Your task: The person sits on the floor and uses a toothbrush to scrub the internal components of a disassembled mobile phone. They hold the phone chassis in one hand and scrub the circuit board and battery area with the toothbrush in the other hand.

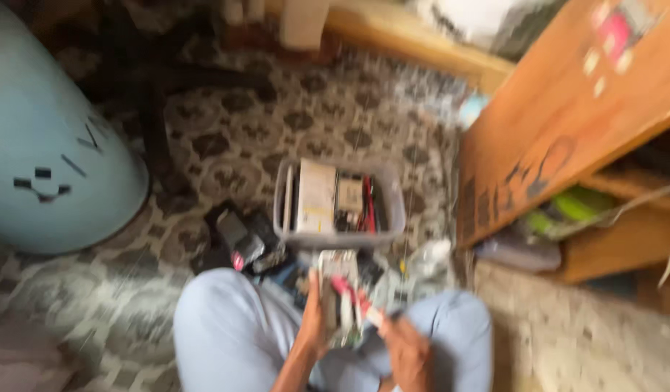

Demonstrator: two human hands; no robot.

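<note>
trousers: pale blue-grey, loose | forearms: bare, no sleeves | view: blurred

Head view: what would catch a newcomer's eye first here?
Probably the clear plastic bin packed with small parts, at the centre on the patterned carpet. Just below it, the left hand and right hand hold a blurred red-and-white object. A big pale blue rounded container fills the left.

A small pale circuit board was held upright between the knees, blurred by motion. It showed a whitish-green face; component detail could not be made out. A red-handled tool lay slanted across its right side, touching it. Both sat just in front of a grey plastic bin.
</note>
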